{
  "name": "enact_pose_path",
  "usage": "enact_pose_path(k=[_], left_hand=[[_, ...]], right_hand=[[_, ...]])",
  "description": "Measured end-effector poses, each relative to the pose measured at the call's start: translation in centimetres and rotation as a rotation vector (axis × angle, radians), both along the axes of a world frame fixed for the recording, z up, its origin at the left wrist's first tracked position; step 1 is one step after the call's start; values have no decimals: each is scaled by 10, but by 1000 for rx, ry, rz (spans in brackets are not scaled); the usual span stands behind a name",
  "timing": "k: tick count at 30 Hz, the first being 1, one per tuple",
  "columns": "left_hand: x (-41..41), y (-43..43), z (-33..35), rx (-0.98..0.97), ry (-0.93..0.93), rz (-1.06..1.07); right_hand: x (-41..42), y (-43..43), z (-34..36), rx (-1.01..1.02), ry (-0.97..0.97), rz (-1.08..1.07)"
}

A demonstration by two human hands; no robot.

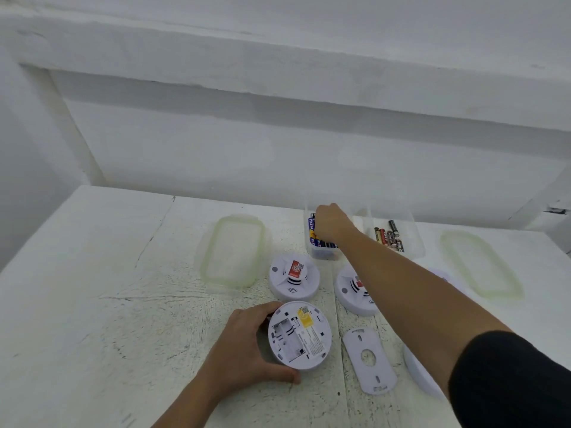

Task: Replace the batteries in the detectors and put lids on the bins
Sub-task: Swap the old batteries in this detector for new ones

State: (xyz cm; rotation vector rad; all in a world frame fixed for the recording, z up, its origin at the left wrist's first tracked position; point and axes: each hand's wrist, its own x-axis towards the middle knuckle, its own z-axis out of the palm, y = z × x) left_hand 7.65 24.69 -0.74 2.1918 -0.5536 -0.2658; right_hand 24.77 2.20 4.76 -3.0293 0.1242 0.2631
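Crossing a face-up detector (347, 291), the right forearm (389, 282) hides its side

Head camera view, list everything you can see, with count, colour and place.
table: one, white, under everything
lids: two, clear with green rims, flanking the bins
left bin: one, clear, back centre, holds blue batteries
right bin: one, clear, beside it, holds dark and red batteries
closed detectors: two, white, before the bins
open detector: one, white, back up, near centre
backplate: one, white, right of it
round piece: one, white, partly under the right arm
left hand: grips the open detector
right hand: in the left bin, fingers hidden
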Motion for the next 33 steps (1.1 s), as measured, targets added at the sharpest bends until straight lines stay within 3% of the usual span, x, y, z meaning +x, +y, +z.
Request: enact_pose_path(k=[17, 24, 27, 29, 33], left_hand=[[1, 2, 2, 40, 65, -9], [2, 2, 2, 29, 58, -8], [1, 2, 1, 16, 58, -5], [1, 2, -1, 14, 57, -8], [1, 2, -1, -22, 22, -1]], right_hand=[[7, -4, 1, 80, -33, -121], [0, -6, 3, 186, -145, -127], [-6, -10, 10, 408, -248, -189], [-12, -12, 20, 683, -285, -294], [-41, -16, 47, 1305, -112, -498]])
